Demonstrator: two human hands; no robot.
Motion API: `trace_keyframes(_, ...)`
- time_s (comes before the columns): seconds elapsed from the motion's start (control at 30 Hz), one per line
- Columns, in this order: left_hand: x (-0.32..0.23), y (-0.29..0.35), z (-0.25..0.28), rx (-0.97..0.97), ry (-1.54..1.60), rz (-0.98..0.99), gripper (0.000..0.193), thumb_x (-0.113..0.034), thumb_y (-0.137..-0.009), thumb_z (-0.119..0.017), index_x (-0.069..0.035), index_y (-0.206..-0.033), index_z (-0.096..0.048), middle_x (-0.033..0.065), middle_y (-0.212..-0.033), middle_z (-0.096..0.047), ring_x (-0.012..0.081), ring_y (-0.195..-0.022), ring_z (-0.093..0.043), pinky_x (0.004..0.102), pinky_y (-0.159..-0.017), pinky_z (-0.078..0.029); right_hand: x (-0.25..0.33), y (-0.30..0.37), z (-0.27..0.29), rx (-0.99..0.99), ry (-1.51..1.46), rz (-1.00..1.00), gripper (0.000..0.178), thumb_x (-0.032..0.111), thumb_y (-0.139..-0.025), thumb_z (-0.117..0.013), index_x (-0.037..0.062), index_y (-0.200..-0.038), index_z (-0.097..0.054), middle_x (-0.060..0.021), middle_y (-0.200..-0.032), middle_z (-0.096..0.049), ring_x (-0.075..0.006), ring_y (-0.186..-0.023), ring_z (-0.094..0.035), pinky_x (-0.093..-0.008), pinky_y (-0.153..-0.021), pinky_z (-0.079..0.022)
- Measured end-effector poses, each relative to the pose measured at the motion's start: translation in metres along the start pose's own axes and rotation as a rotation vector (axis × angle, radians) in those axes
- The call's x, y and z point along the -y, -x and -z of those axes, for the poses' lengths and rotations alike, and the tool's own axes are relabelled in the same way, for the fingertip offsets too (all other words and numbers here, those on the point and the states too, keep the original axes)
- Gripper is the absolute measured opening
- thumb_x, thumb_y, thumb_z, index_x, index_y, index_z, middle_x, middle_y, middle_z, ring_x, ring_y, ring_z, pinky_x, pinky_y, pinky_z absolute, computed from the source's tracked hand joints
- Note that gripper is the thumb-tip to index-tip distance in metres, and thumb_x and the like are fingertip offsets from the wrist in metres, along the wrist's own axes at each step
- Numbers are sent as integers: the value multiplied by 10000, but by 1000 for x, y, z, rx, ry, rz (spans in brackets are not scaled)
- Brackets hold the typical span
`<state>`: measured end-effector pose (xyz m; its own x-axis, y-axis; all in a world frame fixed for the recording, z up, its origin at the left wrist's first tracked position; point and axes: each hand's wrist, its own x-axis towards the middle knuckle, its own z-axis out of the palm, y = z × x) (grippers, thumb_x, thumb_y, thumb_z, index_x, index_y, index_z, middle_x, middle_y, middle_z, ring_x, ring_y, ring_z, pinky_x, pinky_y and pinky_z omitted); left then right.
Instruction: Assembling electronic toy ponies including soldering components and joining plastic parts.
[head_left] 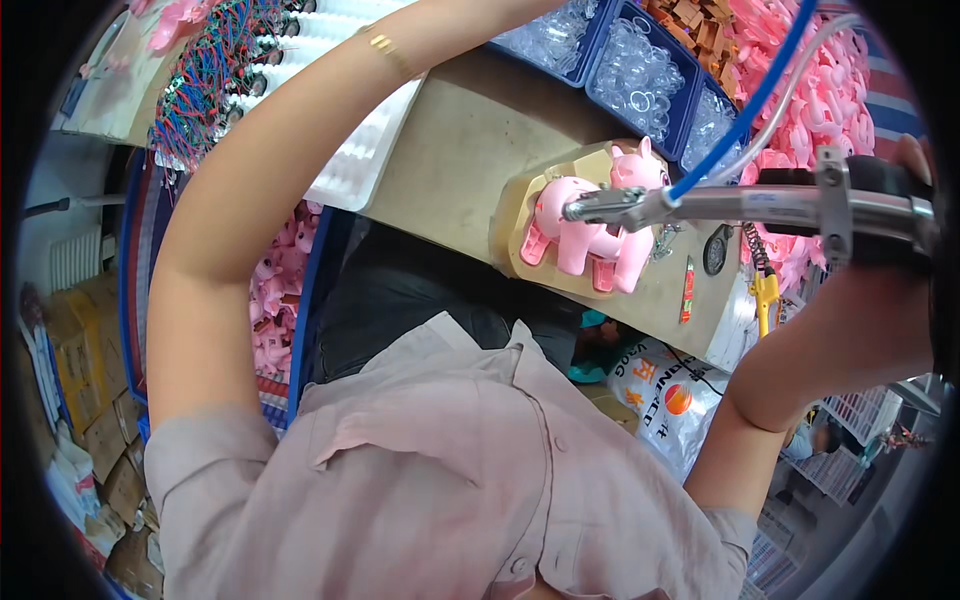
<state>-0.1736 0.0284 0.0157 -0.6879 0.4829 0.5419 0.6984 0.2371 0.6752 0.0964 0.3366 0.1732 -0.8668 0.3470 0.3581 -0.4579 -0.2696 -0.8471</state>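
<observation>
A pink animal-shaped toy [575, 235] lies in a beige holder [512, 225] on the bench. Over it reaches the metal nose of a power screwdriver [740, 203], its tip at the toy's body; whether it touches a screw I cannot tell. My right hand [895, 285], cut by the dark right rim, is closed round the tool's black body. My left arm [330, 120], with a gold band, stretches across the far side of the bench, and its hand is beyond the top edge.
Blue bins of clear plastic rings [640, 75] stand at the back, beside brown pieces [700, 35] and a heap of pink parts [820, 110]. A blue hose [745, 115] runs to the tool. Wired parts [215, 80] lie far left. A red tube [688, 290] lies near the bench edge.
</observation>
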Motion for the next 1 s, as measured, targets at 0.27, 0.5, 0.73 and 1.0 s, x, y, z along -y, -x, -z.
trace_keyframes(0.27, -84, 186, 42, 353, 95, -2, 128, -85, -793, -584, -43, -911, -609, 133, -874, -652, 265, -754, -635, 346, -679, -512, -47, 36, -119, -53, 132, 52, 169, 157, -875, -500, -7, -916, -487, -80, -835, -455, -175, -755, -451, -308, -744, -406)
trace_keyframes(0.5, -98, 230, 2, 291, 38, -327, 221, -92, -722, -585, -19, -929, -573, 182, -1293, -524, 176, -759, -577, 290, -697, -509, -82, 37, -172, -55, 122, 54, 174, 165, -868, -515, -1, -914, -488, -77, -820, -447, -172, -740, -441, -306, -742, -399)
trace_keyframes(0.73, -104, 222, 9, 363, -141, -465, 168, -84, -705, -590, -14, -857, -570, 246, -1225, -546, 182, -721, -574, 275, -624, -502, -97, 32, -179, -108, 126, 124, 181, 172, -861, -530, 4, -913, -488, -73, -806, -438, -169, -725, -430, -304, -741, -391)
trace_keyframes(1.0, -200, 114, 92, 1302, 341, -253, 205, -222, -781, -584, -65, -911, -594, 83, -830, -623, 215, -755, -627, 355, -615, -503, -70, 48, -175, -38, 776, 253, 144, 112, -863, -555, -8, -941, -561, -57, -868, -536, -129, -778, -507, -272, -729, -423)
